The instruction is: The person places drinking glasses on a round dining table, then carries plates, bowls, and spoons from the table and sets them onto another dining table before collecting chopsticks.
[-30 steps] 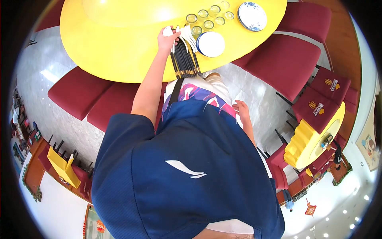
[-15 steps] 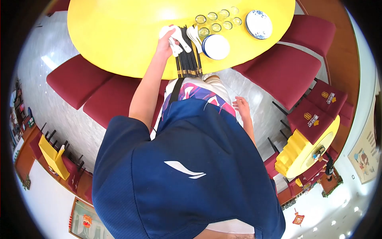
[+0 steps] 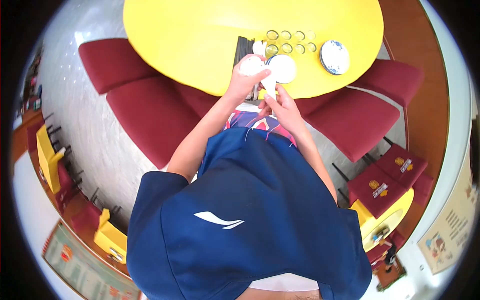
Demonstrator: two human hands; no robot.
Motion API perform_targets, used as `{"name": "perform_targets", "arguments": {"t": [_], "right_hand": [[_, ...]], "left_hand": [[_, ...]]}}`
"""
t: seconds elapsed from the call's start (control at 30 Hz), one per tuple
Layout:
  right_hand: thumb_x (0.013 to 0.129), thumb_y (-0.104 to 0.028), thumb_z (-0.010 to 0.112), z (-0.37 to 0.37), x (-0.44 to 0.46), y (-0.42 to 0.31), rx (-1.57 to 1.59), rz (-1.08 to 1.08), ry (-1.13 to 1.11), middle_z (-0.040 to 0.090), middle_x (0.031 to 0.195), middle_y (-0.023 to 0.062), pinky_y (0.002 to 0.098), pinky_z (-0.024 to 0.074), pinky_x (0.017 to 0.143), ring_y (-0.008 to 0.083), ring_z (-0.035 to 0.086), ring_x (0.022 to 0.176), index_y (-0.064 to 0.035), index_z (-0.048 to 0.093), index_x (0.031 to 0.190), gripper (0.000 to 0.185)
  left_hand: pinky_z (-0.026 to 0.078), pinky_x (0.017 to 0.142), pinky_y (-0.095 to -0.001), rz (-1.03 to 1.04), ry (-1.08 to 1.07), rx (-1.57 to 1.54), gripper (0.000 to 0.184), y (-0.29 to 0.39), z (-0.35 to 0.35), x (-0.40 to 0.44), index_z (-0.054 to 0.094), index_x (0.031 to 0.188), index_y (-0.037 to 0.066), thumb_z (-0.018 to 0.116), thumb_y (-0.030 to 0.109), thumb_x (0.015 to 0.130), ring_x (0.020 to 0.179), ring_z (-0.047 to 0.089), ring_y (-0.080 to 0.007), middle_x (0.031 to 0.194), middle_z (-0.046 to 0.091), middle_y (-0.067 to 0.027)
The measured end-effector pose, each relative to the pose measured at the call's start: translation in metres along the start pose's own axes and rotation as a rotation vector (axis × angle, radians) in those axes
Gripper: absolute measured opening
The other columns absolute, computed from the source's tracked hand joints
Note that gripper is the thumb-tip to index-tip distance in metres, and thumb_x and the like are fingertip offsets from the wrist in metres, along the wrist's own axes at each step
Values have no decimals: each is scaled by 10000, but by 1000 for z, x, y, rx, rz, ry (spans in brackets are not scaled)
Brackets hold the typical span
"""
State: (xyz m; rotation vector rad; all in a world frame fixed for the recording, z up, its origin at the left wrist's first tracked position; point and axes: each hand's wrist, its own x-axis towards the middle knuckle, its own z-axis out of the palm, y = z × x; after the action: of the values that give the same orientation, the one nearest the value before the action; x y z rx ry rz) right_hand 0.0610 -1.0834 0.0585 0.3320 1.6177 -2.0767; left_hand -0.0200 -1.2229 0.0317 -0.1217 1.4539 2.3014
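Note:
My left hand (image 3: 241, 82) is closed around the bowl ends of several white soup spoons (image 3: 269, 84), just off the table's near edge. At their handles, the fingers of my right hand (image 3: 285, 109) are closed on the lower ends. Behind my left hand lies a bundle of black chopsticks (image 3: 243, 47), partly hidden. More white spoons (image 3: 259, 48) rest beside the chopsticks. Right of the spoons stands a stack of white plates (image 3: 285, 69) with a blue rim, partly covered by my hands.
Two rows of clear glasses (image 3: 286, 48) stand on the yellow table (image 3: 200, 45). Farther right is a stack of blue-patterned plates (image 3: 334, 57). Dark red chairs (image 3: 145, 112) line the near left edge, with another chair (image 3: 350, 120) at right.
My left hand has lifted the spoons from above the chopsticks and brought them right and nearer to me. My right hand has risen from my side and closed on the handles.

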Motion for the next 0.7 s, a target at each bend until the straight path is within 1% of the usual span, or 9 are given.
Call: {"name": "perform_targets", "arguments": {"t": [0.1, 0.13, 0.23, 0.27, 0.3, 0.4, 0.43, 0.63, 0.7], "right_hand": [[955, -134, 482, -6, -10, 11, -46, -44, -77, 565, 750, 32, 213, 447, 549, 84, 545, 594, -23, 450, 1140, 218], [943, -126, 502, -6, -15, 12, -63, -71, -107, 530, 742, -7, 205, 372, 500, 45, 456, 550, -31, 461, 1148, 229], [926, -115, 527, -9, -33, 11, 28, -94, -162, 505, 748, -41, 191, 311, 486, 21, 392, 539, -41, 483, 1148, 239], [909, -106, 551, -9, -41, 8, 89, -73, -173, 491, 762, -64, 185, 278, 475, 8, 354, 540, -46, 500, 1149, 252], [913, -114, 547, -7, -50, 4, 94, -64, -170, 450, 699, -70, 194, 258, 461, 12, 330, 523, -42, 508, 1135, 236], [952, -222, 490, -25, -66, 12, 120, -37, -403, 354, 600, -75, 202, 211, 452, 22, 270, 481, -31, 535, 1070, 229], [961, -251, 471, -28, -73, 15, 135, -3, -458, 375, 607, -64, 199, 204, 456, 19, 261, 487, -27, 552, 1027, 247], [967, -260, 464, 38, -143, 1, -147, 28, -702, 421, 602, -47, 212, 260, 475, 29, 328, 534, -16, 599, 917, 284], [966, -262, 471, 67, -163, 7, -324, -36, -842, 434, 608, -46, 224, 297, 491, 37, 357, 565, -10, 609, 860, 306]], "left_hand": [[441, 478, -198, 106, 59, 64, 328, 3, 6, -33, 556, 1050, 43, 725, 50, 769, 582, 555, -57, 791, 600, -18], [440, 477, -199, 155, 90, 94, 334, 8, 9, -48, 555, 1052, 44, 728, 52, 767, 582, 552, -55, 791, 598, -13], [464, 517, -211, 255, 214, 159, 328, 14, 14, -97, 571, 1038, 47, 735, 47, 753, 608, 566, -59, 797, 611, -15], [462, 549, -207, 432, 278, 354, 334, 12, 16, -113, 568, 1031, 39, 734, 19, 742, 625, 561, -60, 781, 609, -14], [459, 582, -204, 594, 334, 561, 341, 10, 17, -131, 566, 1024, 30, 733, -9, 730, 642, 555, -61, 766, 606, -14], [461, 590, -211, 647, 463, 801, 295, 12, 30, -184, 598, 969, 34, 734, -18, 712, 641, 576, -77, 725, 610, -21], [465, 591, -216, 695, 476, 945, 284, 11, 36, -201, 607, 956, 37, 732, -19, 707, 645, 586, -82, 723, 613, -28], [487, 604, -246, 589, 683, 981, 244, -3, 53, -306, 618, 942, 59, 716, 24, 722, 670, 628, -110, 775, 634, -63], [506, 633, -271, 553, 746, 914, 267, -6, 53, -342, 609, 952, 46, 712, 20, 707, 736, 647, -187, 848, 649, -72]]}}
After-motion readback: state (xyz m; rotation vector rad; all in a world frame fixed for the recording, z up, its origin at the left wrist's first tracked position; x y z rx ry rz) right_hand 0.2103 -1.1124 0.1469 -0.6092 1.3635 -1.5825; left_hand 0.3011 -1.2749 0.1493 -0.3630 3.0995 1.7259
